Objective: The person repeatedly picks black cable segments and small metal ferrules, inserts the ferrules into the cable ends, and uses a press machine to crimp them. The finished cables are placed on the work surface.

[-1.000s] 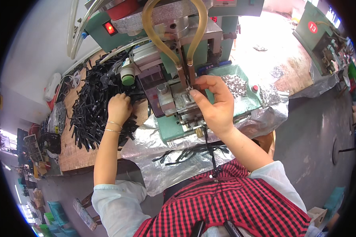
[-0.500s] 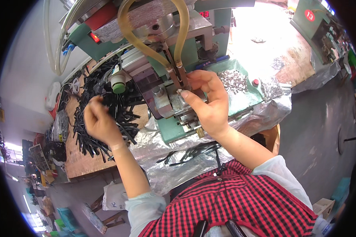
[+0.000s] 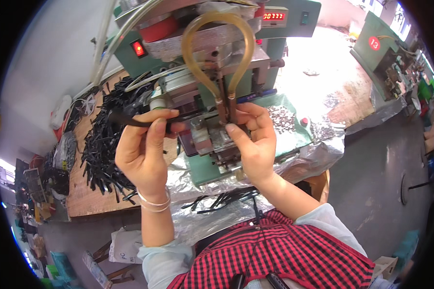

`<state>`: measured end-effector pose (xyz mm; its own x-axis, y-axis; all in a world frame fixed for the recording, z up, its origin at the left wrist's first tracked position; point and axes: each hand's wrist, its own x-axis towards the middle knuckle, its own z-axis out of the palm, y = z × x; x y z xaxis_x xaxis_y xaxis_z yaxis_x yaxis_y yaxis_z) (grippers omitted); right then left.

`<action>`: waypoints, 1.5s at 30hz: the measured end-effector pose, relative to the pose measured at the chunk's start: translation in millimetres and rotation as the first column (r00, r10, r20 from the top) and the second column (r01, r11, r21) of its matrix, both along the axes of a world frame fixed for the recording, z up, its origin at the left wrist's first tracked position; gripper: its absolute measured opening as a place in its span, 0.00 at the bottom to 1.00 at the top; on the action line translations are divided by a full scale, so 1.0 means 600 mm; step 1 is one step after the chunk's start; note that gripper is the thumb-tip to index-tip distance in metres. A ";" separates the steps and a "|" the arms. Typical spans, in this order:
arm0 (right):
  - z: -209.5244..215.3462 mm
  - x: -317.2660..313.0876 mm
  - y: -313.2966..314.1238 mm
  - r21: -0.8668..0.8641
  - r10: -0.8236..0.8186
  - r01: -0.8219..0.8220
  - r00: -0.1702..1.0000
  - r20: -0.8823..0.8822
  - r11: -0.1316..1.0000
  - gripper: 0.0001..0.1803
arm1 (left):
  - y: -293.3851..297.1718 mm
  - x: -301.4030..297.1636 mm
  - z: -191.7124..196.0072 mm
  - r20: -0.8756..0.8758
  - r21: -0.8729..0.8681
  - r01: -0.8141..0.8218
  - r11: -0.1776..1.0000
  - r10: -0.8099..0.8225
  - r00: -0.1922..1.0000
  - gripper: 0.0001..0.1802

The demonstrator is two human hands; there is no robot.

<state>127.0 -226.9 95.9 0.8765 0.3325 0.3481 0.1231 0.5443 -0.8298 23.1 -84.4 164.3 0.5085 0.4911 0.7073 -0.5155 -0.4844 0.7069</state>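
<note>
The left hand (image 3: 142,156) clamps a black strip (image 3: 131,121) left of the metal prongs (image 3: 222,111); whether the right hand (image 3: 257,150) beside them grips anything, I cannot tell. Movement there could pinch that hand.

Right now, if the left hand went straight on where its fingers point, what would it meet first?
The left hand, pinching a black strip, would probably meet the metal block to its right; depth is unclear, so it might pass above.

Hands (image 3: 144,161) at machine (image 3: 223,57) with black strip (image 3: 130,121)
</note>
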 end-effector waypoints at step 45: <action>-0.117 0.183 -0.208 -0.638 -0.323 0.514 0.857 0.401 0.573 0.10 | -0.083 0.032 -0.135 0.110 0.814 -0.127 0.567 0.064 0.992 0.17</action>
<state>236.7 -351.6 25.4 0.9143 0.1697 0.3677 0.4048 -0.3532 -0.8435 42.3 -134.2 83.5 0.4344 -0.2696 0.8594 -0.4572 -0.8881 -0.0475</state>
